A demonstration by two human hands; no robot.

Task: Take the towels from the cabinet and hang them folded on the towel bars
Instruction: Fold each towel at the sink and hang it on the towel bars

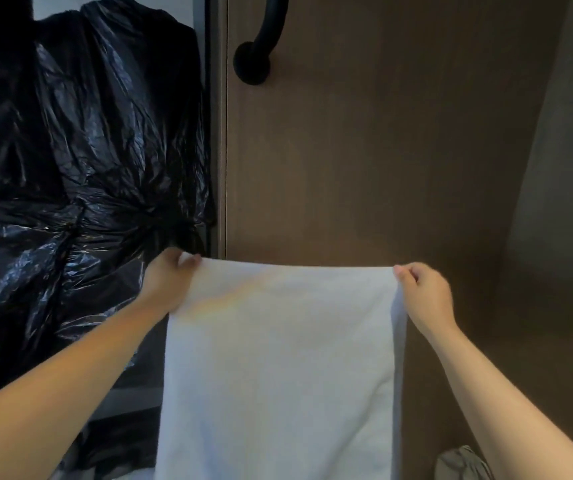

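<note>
A white towel (285, 362) hangs spread out in front of me, its top edge stretched level between my hands. My left hand (169, 282) pinches the towel's upper left corner. My right hand (423, 292) pinches the upper right corner, and a second layer of the towel shows behind that edge. Behind the towel stands a brown wooden panel (382, 150) with a black curved bar (261, 43) fixed near its top. The towel's top edge is well below that bar. The towel's lower end runs out of view.
Large black plastic bags (70, 161) fill the space to the left of the panel's edge. A grey wall (569, 150) rises on the right. A bit of grey cloth (462, 462) shows at the bottom right.
</note>
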